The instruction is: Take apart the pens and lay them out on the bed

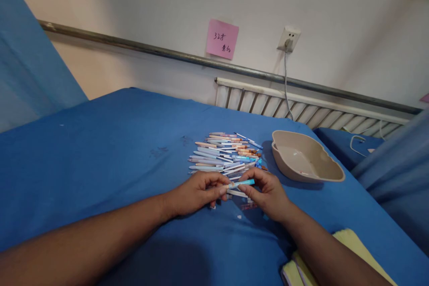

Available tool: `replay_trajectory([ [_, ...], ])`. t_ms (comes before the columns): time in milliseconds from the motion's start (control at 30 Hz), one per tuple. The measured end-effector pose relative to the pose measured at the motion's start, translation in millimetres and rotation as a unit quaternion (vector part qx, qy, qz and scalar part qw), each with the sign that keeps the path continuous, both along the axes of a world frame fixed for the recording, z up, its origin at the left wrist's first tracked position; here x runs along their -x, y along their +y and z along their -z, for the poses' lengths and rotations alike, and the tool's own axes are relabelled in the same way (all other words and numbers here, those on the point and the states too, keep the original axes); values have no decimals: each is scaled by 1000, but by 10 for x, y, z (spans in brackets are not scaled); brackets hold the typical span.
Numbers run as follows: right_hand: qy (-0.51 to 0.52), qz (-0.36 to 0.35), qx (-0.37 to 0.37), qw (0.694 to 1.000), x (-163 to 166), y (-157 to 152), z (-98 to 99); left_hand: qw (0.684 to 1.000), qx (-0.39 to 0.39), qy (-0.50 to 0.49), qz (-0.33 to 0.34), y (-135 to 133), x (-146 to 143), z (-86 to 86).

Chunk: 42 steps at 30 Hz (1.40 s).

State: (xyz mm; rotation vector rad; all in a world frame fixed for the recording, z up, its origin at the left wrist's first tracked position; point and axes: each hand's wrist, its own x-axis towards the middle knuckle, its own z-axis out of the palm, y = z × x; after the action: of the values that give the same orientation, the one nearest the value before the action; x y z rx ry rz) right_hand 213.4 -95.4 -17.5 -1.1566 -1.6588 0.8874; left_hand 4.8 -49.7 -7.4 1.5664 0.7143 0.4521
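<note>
Between my two hands is a slim pen point(246, 182) with a light-blue end, lying almost level. My left hand point(201, 191) is closed on its left part with thumb and fingers. My right hand point(268, 191) pinches it near the light-blue end. Just beyond my hands lies a pile of pens point(214, 154), in pale blue, grey, white and orange-brown, with thin white sticks among them. Some of the nearest pens are hidden by my fingers. A small white piece point(239, 217) rests on the cloth below my hands.
A beige basin point(308, 156) stands right of the pens on the blue cloth point(100, 152). Under my right forearm is a folded yellow cloth point(358, 250). Behind are a radiator point(261, 100), a pink note point(222, 39) and a plugged wall socket point(290, 38). Blue curtains hang on both sides.
</note>
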Motion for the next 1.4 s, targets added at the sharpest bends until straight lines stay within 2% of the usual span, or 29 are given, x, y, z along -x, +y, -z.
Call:
replay_trajectory([
  [133, -26, -3, 2, 1000, -6, 2, -27, 1000, 12, -14, -4, -11, -5, 2],
  [233, -89, -7, -34, 995, -5, -10, -62, 1000, 10, -10, -11, -15, -5, 13],
  [433, -162, -48, -85, 982, 39, -55, -68, 999, -38, 8, -26, -39, 1, -5],
  [567, -167, -14, -106, 980, 45, -55, -18, 996, -30, -13, -79, -16, 8, -10],
  [700, -170, 12, -113, 979, 32, -34, 13, 993, -22, 14, -118, 39, 4, -6],
  [800, -171, 14, -107, 979, 22, -13, 19, 990, -13, -19, -140, 52, -6, -13],
  [933, -166, 23, -100, 981, 11, 5, 26, 987, 11, -77, -142, 43, -15, -19],
  [1100, -167, 19, -99, 981, 8, 3, 18, 990, 39, -28, -133, 47, -12, -6],
  [1267, -168, 27, -99, 980, 5, 5, 9, 983, 28, -103, -147, 42, -20, -25],
  [1400, -164, 15, -110, 980, -3, 5, 13, 989, 52, -41, -131, 52, -18, 1],
])
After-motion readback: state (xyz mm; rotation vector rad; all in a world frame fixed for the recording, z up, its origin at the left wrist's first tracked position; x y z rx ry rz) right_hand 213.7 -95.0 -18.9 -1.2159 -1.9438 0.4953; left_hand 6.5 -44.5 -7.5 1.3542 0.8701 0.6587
